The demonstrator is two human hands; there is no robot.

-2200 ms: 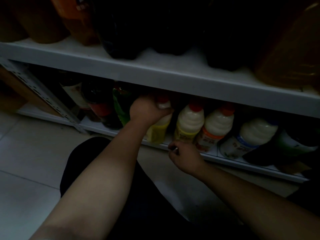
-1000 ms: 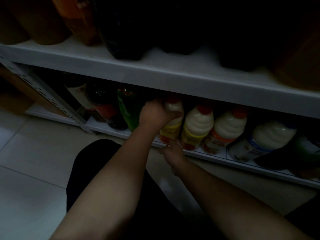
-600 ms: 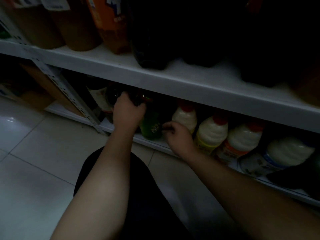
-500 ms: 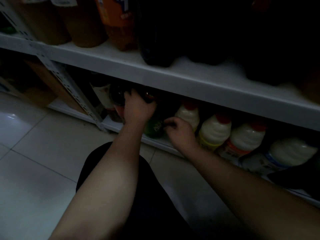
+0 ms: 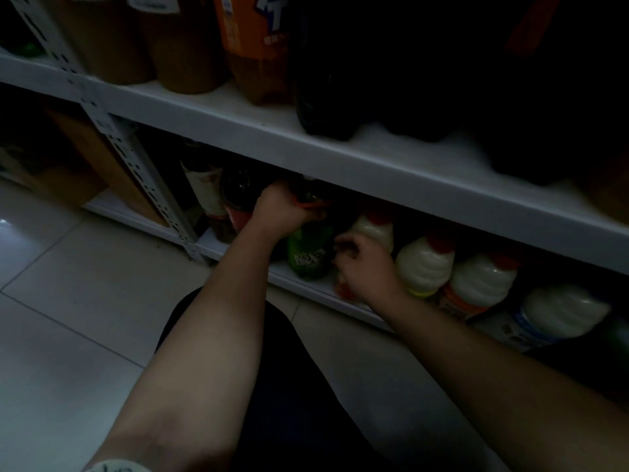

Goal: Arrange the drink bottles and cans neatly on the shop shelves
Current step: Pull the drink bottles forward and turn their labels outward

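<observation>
On the dim bottom shelf point(image 5: 306, 282) stands a green bottle point(image 5: 308, 255). My left hand point(image 5: 284, 212) grips its upper part near the neck, under the edge of the shelf above. My right hand point(image 5: 366, 269) sits to the right of the bottle's lower body with fingers curled against it; whether it grips is hard to tell. Behind my right hand a white milky bottle with a red cap point(image 5: 372, 229) starts a row of similar bottles point(image 5: 425, 264) running right.
A dark cola bottle point(image 5: 238, 195) and a labelled bottle point(image 5: 206, 195) stand left of the green one. The upper shelf point(image 5: 340, 155) carries large dark and orange bottles point(image 5: 252, 46). A perforated metal post point(image 5: 136, 165) slants at left. Pale floor tiles point(image 5: 68, 301) lie below.
My left hand let go of the white red-capped bottle and moved left onto the green bottle. My right hand rose from the shelf edge to the green bottle's right side. The view shifted left.
</observation>
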